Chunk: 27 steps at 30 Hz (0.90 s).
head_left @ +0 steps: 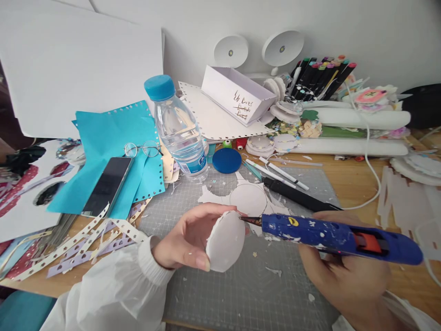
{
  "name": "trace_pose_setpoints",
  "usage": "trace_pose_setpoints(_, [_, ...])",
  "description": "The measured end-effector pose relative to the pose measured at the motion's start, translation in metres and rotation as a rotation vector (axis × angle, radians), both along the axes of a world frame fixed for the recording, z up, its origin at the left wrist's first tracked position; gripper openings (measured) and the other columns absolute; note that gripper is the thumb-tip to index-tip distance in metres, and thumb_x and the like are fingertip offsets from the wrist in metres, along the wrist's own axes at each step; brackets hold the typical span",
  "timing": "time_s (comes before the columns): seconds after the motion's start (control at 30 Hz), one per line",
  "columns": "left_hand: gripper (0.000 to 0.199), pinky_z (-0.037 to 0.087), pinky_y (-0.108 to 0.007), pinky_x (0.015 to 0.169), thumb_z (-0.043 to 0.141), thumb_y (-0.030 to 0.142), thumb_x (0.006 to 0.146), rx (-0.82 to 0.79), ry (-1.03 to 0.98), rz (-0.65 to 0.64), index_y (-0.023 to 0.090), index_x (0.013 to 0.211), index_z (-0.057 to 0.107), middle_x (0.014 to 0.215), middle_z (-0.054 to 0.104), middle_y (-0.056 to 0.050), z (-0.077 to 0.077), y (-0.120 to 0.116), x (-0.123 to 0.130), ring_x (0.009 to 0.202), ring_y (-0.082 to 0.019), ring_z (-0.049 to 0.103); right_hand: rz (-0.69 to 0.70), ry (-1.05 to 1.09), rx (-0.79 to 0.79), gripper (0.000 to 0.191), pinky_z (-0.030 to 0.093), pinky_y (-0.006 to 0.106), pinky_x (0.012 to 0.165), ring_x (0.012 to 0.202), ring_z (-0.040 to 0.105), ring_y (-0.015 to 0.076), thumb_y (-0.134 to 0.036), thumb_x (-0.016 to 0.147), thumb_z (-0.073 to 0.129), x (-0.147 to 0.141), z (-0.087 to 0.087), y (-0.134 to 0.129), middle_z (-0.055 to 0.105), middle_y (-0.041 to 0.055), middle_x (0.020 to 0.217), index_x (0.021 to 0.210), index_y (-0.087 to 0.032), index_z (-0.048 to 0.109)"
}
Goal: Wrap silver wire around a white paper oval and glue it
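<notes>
My left hand point(189, 239) holds a white round disc point(225, 241) tilted upright, thumb on its near face and fingers behind its upper edge. In my right hand point(347, 276) is a blue tool with a dark pointed tip point(310, 230), a red part near its rear end. Its tip is at the disc's upper right edge; whether it touches is hard to tell. Behind the disc, a white sheet with a drawn circle point(248, 198) lies on the grey cutting mat point(220, 303).
A water bottle point(182, 133) stands behind my left hand, beside a blue lid point(226, 160). Left are a phone point(108, 186), glasses point(143, 149) and paper strips. White pens point(275, 174) and a black tool point(299, 195) lie behind the blue tool; a white cable point(368, 151) runs right.
</notes>
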State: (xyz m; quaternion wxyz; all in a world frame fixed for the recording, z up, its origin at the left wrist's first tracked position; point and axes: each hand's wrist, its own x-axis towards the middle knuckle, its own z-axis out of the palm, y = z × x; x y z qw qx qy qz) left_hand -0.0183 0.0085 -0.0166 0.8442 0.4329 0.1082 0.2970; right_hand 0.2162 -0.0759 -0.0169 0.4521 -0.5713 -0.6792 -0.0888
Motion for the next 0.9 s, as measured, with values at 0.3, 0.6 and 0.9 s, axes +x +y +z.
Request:
trace_pose_setpoints(0.3, [0.063,0.050,-0.035,0.076,0.078,0.043,0.061,-0.081,0.032,-0.040,0.024,0.119,0.064,0.111,0.067,-0.011,-0.0051,-0.0009,-0.0034,0.098,-0.030,0.063,0.004,0.090,0.067,0.018,0.049,0.034,0.045,0.058,0.058,0.0200,-0.018,0.071,0.072,-0.0051,0.0043,0.0000,0.057,0.0019,0.069,0.075,-0.023,0.056])
trace_pose_setpoints(0.6, [0.063,0.047,-0.032,0.070,0.068,0.057,0.068,-0.102,0.050,-0.065,0.018,0.117,0.063,0.102,0.070,-0.014,-0.0016,-0.0019,-0.0047,0.086,-0.027,0.064,0.010,0.126,0.034,0.020,0.050,0.036,0.047,0.061,0.059,0.0222,-0.014,0.071,0.071,-0.0053,0.0007,-0.0023,0.058,0.0034,0.073,0.076,-0.024,0.055])
trace_pose_setpoints(0.9, [0.061,0.048,-0.029,0.068,0.067,0.056,0.070,-0.124,0.028,-0.058,0.016,0.116,0.064,0.098,0.070,-0.014,-0.0008,-0.0013,-0.0039,0.086,-0.025,0.065,0.044,0.124,0.041,0.018,0.050,0.036,0.047,0.061,0.058,0.0213,-0.012,0.074,0.067,-0.0068,0.0030,-0.0014,0.057,0.0034,0.074,0.076,-0.024,0.054])
